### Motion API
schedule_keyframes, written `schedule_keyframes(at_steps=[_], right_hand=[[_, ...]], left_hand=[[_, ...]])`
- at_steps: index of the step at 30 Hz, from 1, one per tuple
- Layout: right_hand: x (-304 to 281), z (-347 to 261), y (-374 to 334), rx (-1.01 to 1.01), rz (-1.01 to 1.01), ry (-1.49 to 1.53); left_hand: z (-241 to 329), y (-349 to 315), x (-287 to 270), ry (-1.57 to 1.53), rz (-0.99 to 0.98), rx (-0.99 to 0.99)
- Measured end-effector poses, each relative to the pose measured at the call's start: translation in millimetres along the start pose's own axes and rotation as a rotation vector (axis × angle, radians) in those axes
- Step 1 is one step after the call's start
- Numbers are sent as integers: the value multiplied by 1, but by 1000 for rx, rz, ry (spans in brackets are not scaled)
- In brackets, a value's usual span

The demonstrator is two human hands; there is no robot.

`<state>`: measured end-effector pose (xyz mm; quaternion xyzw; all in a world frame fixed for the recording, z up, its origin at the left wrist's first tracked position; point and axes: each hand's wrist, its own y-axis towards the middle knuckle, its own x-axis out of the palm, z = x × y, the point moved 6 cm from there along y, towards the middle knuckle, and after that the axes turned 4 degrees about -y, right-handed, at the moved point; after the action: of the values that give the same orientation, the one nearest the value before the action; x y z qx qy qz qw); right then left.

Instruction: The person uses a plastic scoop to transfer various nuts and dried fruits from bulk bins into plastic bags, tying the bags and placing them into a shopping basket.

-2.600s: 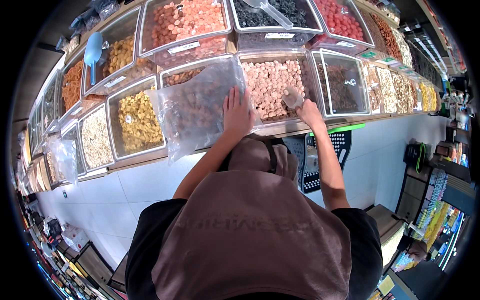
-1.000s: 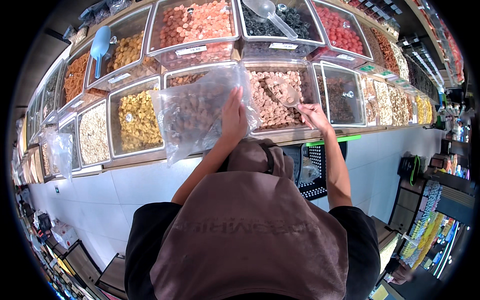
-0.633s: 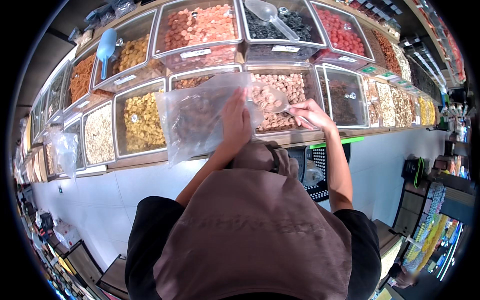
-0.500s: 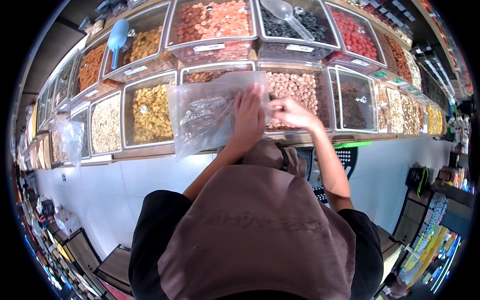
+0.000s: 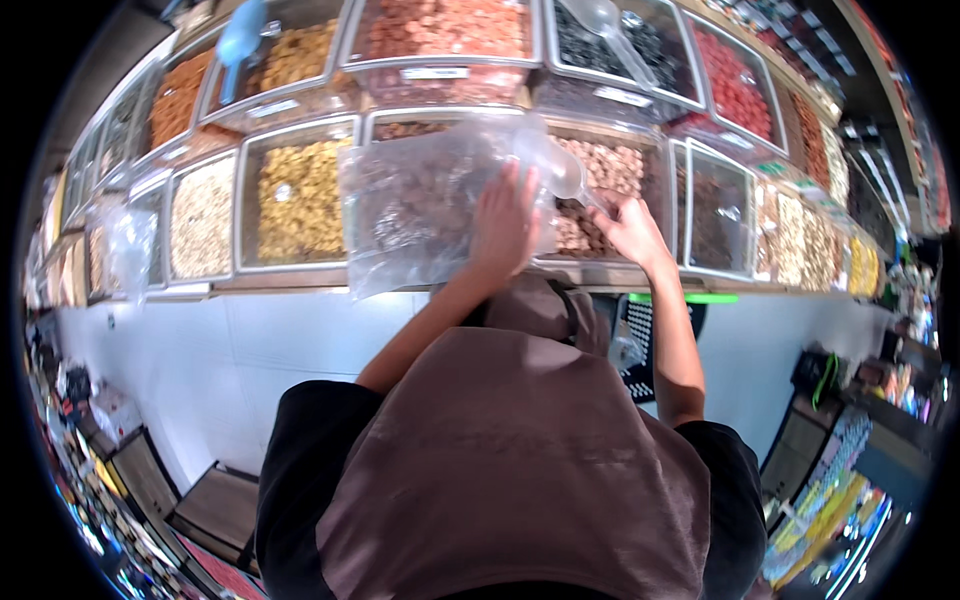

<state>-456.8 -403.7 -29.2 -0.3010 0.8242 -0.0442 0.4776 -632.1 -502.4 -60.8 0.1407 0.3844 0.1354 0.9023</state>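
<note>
A large clear plastic bag (image 5: 405,215) spreads over the front bins, and my left hand (image 5: 503,222) grips it near its right edge, fingers stretched up along the plastic. My right hand (image 5: 632,232) is closed around the handle of a clear plastic scoop (image 5: 560,172). The scoop's bowl points left and lies at the bag's upper right edge; whether it reaches inside cannot be told. Beneath the scoop is a bin of pinkish-brown round pieces (image 5: 610,168). Brownish shapes show through the bag, but I cannot tell if they lie in it or behind it.
Bins of yellow pieces (image 5: 300,200) and pale flakes (image 5: 203,215) stand to the left, a dark-filled bin (image 5: 715,205) to the right. Farther back, a blue scoop (image 5: 240,40) and another clear scoop (image 5: 610,35) lie on bin lids. A thin plastic bag (image 5: 130,245) hangs far left.
My right hand has moved right, away from my left hand, and the clear scoop it holds now shows. The bag has spread wider. The whole view has shifted slightly.
</note>
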Motion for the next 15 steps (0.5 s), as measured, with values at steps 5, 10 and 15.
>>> schedule_keyframes(at_steps=[5, 10, 15], right_hand=[[-5, 67, -15, 121, 36, -198], [31, 111, -16, 221, 13, -133], [58, 108, 10, 257, 27, -227]], left_hand=[[-35, -3, 45, 164, -135, -26], [-40, 0, 56, 201, -217, -7], [-41, -1, 59, 224, -229, -23]])
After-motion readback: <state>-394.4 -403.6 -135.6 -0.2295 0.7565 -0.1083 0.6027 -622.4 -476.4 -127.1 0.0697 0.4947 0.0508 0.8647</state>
